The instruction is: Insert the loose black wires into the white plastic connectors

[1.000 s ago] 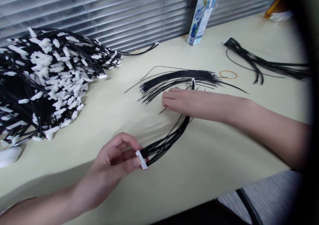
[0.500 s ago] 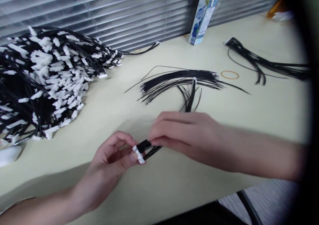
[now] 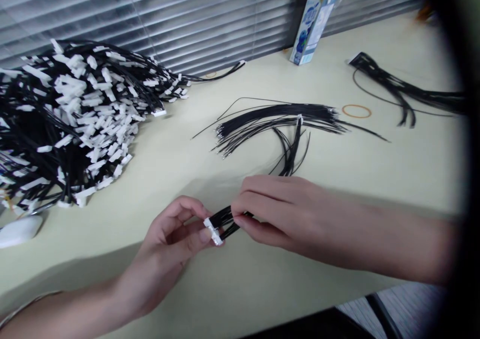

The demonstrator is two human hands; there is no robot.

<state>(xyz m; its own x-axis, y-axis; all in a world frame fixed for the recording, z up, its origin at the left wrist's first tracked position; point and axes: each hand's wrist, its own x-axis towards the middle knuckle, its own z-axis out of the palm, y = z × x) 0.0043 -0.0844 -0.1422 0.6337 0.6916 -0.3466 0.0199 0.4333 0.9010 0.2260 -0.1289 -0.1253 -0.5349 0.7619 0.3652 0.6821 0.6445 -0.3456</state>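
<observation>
Cables (image 3: 93, 124) with black leads and white plastic connector ends lie heaped at the left of the frame; going by those fitted ends, they look already assembled. Just below centre, the left hand (image 3: 165, 259) grips a small white plastic housing (image 3: 214, 234) between thumb and fingers. Thin black wires (image 3: 222, 216) run rightward out of it, so this end appears filled, though vacant slots would be too small to tell. Beside it, the right hand (image 3: 281, 209) pinches those wires close to the housing, hiding part of their length. Above that hand, black strands (image 3: 295, 146), probably their far part, lead up to a white end piece (image 3: 299, 120). It sits at a fanned bundle of loose silver-tipped leads (image 3: 277, 111), seemingly unused, which could snag it. Farther right come a blue-and-white drink carton (image 3: 313, 26), a tan elastic ring (image 3: 357, 117) and a flat black cable bunch (image 3: 393, 82), all well apart from both hands and hardly obstructing them.
</observation>
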